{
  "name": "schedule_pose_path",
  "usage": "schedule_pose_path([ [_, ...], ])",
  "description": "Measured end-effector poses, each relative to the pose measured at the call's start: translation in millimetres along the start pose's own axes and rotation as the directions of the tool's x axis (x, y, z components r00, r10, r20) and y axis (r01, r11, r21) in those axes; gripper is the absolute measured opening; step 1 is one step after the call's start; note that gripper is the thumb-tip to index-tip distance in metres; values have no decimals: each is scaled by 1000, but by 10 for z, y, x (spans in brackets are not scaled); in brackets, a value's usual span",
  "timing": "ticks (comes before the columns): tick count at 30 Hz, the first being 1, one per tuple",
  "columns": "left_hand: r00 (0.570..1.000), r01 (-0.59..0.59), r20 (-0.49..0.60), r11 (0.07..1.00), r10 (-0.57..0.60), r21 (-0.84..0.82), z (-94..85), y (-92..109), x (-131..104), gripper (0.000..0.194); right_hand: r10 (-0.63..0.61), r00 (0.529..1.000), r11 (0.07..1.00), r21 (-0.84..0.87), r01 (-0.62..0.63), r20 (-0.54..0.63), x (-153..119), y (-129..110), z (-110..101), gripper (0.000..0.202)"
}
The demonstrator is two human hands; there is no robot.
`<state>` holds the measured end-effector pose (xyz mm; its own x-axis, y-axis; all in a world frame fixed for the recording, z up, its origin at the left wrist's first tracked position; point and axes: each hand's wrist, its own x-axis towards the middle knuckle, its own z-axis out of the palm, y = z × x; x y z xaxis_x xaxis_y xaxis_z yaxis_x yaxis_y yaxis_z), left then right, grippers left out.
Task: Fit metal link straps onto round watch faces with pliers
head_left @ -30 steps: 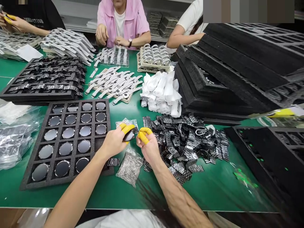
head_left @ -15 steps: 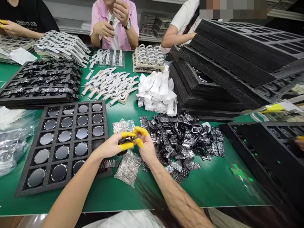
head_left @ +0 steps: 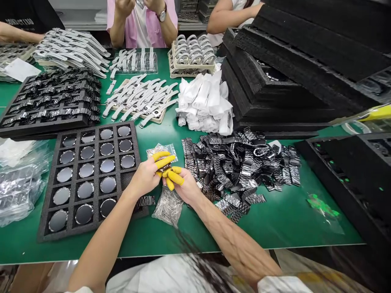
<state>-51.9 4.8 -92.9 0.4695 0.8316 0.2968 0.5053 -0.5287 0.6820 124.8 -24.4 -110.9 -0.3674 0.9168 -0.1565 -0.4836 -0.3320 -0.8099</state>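
Observation:
Yellow finger cots cover the fingertips of both my hands. My left hand point(head_left: 146, 174) is closed on a dark watch case point(head_left: 165, 167), mostly covered by the fingers. Pinched together against its near side are the fingers of my right hand point(head_left: 185, 186); any smaller part between them is hidden. Below the hands lies a clear bag of thin metal pins point(head_left: 168, 206), and a second bag of pins point(head_left: 155, 149) is partly behind them. A black link watch band point(head_left: 146, 200) shows by my left wrist. Right of my hands is a pile of black link bands point(head_left: 241, 162).
At left, a black foam tray point(head_left: 73, 188) holds round watch heads. Behind it are black watches on a tray point(head_left: 51, 99), white-strapped watches point(head_left: 140, 99) and white wrapped bundles point(head_left: 204, 101). Stacked foam trays point(head_left: 275, 97) rise at right. A person in pink point(head_left: 142, 24) works opposite.
My view has tilted down and shifted. My left fingers have come over the top of the watch case, and my right fingers have gathered in against its near side.

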Motion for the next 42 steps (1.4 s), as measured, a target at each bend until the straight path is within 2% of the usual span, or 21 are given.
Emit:
schedule_pose_path([
  [4, 998, -32, 57, 997, 28, 70, -12, 40, 10, 75, 39, 999, 999, -33, -40, -21, 2, -23, 11, 41],
  [9, 997, -36, 76, 993, 28, 113, -36, 60, 21, 76, 34, 999, 999, -35, -35, -20, 7, -35, 8, 38],
  [17, 997, 7, 76, 989, -18, 151, -8, 89, 15, 71, 30, 998, 999, 33, -29, -47, 15, -6, 2, 43],
  [20, 998, 4, 56, 987, -14, 161, 4, 93, 17, 63, -5, 995, 997, 80, 13, -103, 19, 22, 29, 45],
  [25, 991, -95, 91, 995, 94, 3, -32, 107, 11, 53, -31, 983, 996, 75, 46, -179, 4, 21, 68, 47],
  [36, 991, -91, 89, 990, 101, -106, -50, 165, 58, 37, -22, 988, 995, 93, 36, -153, -19, -38, 127, 48],
  [39, 996, -51, 67, 980, 65, -195, -38, 156, 57, 36, -31, 988, 995, 87, 45, -151, -21, -18, 124, 47],
  [41, 997, 38, 74, 943, -14, -332, -28, 144, 59, 38, -38, 989, 996, 77, 50, -144, -24, -1, 98, 46],
  [42, 993, 103, 98, 894, -67, -435, -27, 135, 59, 41, -41, 991, 996, 67, 50, -130, -24, 4, 75, 46],
])
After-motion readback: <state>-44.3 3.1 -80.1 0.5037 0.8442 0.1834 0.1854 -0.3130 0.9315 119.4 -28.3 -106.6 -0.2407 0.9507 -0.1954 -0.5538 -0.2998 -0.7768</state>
